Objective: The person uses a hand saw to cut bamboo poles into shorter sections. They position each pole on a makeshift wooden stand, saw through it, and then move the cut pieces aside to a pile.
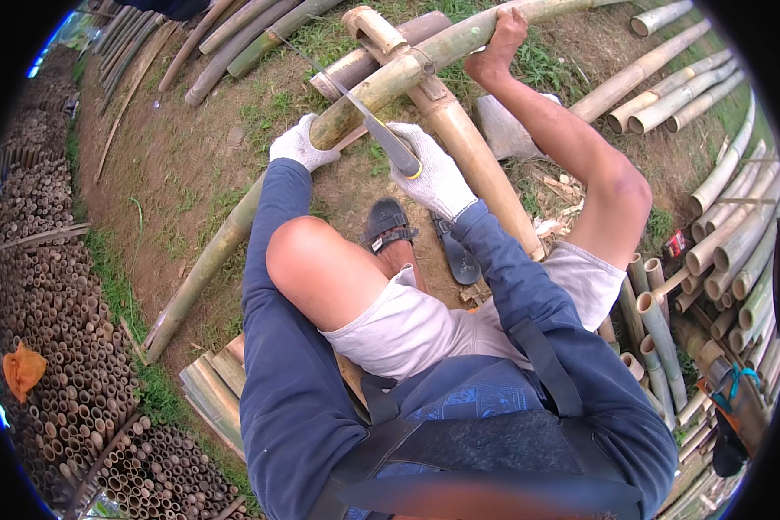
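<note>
A long greenish bamboo pole (pixel 446 48) slants across in front of me, resting on a bamboo support (pixel 472 152). My left hand (pixel 303 145), in a white knitted glove, is closed round the pole toward its left side. Gloved the same way, my right hand (pixel 433 169) grips the grey and yellow handle of a hand saw (pixel 374 123). The saw's narrow blade lies across the pole, just right of my left hand; how deep it sits is hard to see. My bare right foot (pixel 501 43) presses on the pole further right.
Stacked bamboo pieces (pixel 69 364) fill the left side, an orange leaf-like thing (pixel 24 371) on top. More cut bamboo poles (pixel 745 234) lie at the right, others (pixel 260 35) at the back. A stone (pixel 516 128) sits beside the support. A loose sandal (pixel 459 256) lies near my sandalled left foot (pixel 392 230).
</note>
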`<action>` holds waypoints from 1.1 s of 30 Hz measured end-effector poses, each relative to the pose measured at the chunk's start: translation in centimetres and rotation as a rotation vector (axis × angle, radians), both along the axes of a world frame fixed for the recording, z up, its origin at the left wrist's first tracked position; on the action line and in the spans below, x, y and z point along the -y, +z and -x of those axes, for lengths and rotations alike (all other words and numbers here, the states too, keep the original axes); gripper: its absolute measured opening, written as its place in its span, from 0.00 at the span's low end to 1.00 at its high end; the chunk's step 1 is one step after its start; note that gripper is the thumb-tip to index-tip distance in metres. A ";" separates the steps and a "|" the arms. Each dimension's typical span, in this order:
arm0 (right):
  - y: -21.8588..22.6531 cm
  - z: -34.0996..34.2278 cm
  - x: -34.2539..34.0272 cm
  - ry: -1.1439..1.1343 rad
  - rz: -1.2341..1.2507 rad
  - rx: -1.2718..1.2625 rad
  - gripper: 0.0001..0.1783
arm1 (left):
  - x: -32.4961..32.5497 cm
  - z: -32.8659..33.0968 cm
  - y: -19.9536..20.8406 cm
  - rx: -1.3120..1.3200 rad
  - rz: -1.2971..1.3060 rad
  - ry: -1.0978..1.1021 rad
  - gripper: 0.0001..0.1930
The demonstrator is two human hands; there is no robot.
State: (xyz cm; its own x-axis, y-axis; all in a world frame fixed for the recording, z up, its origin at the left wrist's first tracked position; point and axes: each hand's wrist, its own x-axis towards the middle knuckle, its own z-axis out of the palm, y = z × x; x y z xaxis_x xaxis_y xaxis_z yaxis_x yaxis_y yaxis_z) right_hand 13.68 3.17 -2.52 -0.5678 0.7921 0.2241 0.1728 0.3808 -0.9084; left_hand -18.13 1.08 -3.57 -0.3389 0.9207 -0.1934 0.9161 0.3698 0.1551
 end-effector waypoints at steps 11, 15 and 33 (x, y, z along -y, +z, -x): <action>-1.2 -7.1 0.1 -0.003 0.009 0.020 0.34 | 0.6 -3.9 -4.4 -0.071 -0.234 -0.011 0.43; -0.8 -7.9 -2.9 -0.014 0.017 0.014 0.33 | -2.0 -5.3 -4.3 -0.043 -0.241 -0.053 0.45; 7.6 -19.6 9.1 -0.094 0.087 0.236 0.35 | -3.7 -5.0 -2.7 0.009 -0.173 -0.015 0.42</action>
